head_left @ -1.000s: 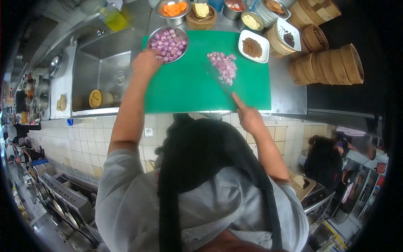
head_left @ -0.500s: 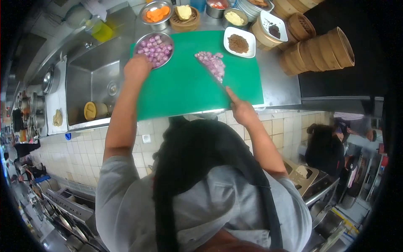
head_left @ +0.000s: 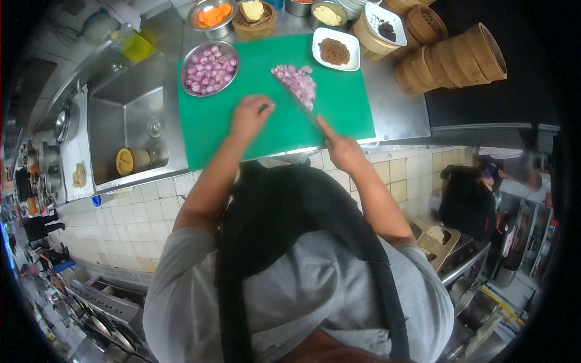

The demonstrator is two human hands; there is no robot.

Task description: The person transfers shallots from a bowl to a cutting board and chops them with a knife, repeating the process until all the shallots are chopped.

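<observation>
My right hand [head_left: 345, 152] grips a knife [head_left: 301, 104] by its handle, the blade lying along the near left edge of a pile of chopped shallots [head_left: 298, 82]. My left hand [head_left: 250, 117] hovers over the green cutting board [head_left: 212, 133], left of the knife. Its fingers are bent in a pinch, and whatever they hold is too small and blurred to name. At the board's far left corner stands a metal bowl [head_left: 209, 68] of whole peeled shallots. A white square dish [head_left: 336, 50] of brown minced food sits at the far right of the board.
A steel sink [head_left: 130, 115] with a yellow-lidded container [head_left: 126, 161] lies to the left. Behind the board are a bowl of orange slices [head_left: 212, 16] and a bamboo steamer [head_left: 254, 27]. More steamers [head_left: 451, 58] are stacked at the right. People stand in the far right background.
My left hand has left the shallot bowl and moved right and nearer, over the board. The knife stays beside the chopped pile. The whole view has shifted slightly.
</observation>
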